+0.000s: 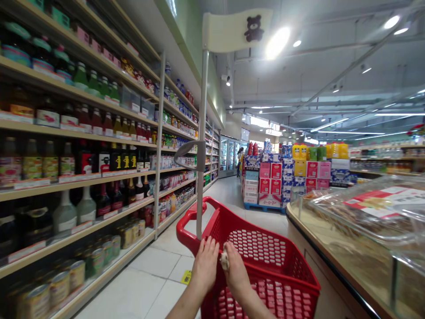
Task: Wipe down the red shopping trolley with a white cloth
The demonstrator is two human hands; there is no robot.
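"Where's the cart?"

"The red cart [265, 271] stands in the aisle, just ahead of the person, with both hands at its near edge."

"How are the hands?"

"The left hand [206, 263] lies over the edge, fingers together and nearly straight; I can't tell whether they curl underneath. The right hand [236, 270], just beside it, pinches a pale crumpled wad [225, 258] on its thumb side."

"And around them?"

"A grey pole [201, 195] rises at the cart's left, bearing a ring holder [189, 155] and a bear sign [229, 33]. Shelves [76, 180] of bottles line the left; a counter [320, 250] with clear-lidded food packs [375, 199] stands right. Stacked boxes [270, 177] fill the floor beyond."
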